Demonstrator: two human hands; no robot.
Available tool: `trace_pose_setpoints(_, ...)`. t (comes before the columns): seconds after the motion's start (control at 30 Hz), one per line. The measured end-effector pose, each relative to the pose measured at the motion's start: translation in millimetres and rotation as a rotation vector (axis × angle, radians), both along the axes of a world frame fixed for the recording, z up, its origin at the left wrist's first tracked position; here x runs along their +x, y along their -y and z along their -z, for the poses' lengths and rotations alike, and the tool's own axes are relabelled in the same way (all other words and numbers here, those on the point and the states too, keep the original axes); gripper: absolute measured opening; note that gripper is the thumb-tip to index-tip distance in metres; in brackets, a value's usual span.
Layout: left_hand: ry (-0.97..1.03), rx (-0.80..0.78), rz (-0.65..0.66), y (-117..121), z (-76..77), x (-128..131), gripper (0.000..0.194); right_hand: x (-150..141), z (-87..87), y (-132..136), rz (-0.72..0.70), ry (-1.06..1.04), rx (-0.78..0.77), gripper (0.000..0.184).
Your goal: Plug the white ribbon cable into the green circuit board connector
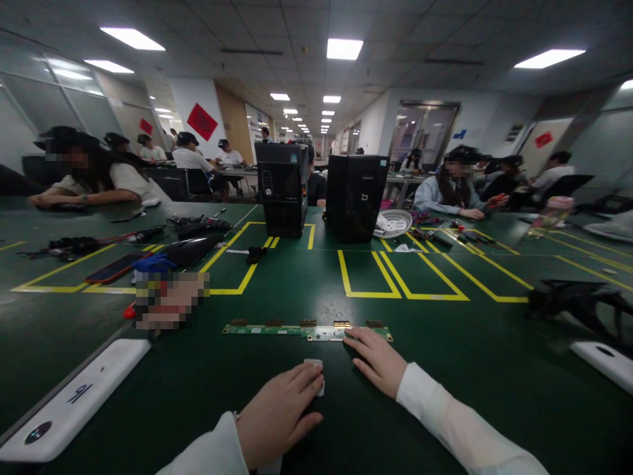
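A long, narrow green circuit board (267, 330) lies flat on the green table in front of me, with several brownish flat tabs along its far edge. My right hand (378, 359) rests on the board's right half, fingers stretched out and their tips touching its pale middle section. Closer to me, my left hand (281, 406) is over a small white folded wipe (313, 362). Its fingers lie together on the wipe, pressing it to the table, with the thumb apart. Part of the wipe is hidden beneath those fingers.
Two black computer towers (281, 191) stand beyond the board. White rounded devices lie at left (79, 396) and right (606, 363). Cables and tools (198, 227) spread at the left; a white basket (394, 223) sits behind the right tower. Several people work at the tables.
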State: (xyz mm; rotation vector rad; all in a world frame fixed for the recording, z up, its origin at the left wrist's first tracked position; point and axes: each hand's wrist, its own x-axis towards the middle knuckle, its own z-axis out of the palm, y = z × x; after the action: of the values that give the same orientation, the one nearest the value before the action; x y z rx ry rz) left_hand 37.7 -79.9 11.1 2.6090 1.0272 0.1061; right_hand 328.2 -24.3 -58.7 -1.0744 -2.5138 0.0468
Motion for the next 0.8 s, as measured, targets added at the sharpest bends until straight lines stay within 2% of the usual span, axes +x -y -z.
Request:
trace_pose_setpoints(0.33, 0.111, 0.172, -0.027, -12, 22.5, 44, 0.055, -15, -22.5, 3, -0.013, -0.026, -0.047, 0.036)
trace_pose_setpoints(0.53, 0.179, 0.172, -0.084, -10, 33.2, 43, 0.052, -9, -17.8, 1, -0.029, -0.038, -0.044, 0.039)
trace_pose_setpoints(0.8, 0.118, 0.16, -0.098, -6, 29.9, 40, 0.054, -6, -13.9, 3, -0.047, -0.044, -0.038, 0.041)
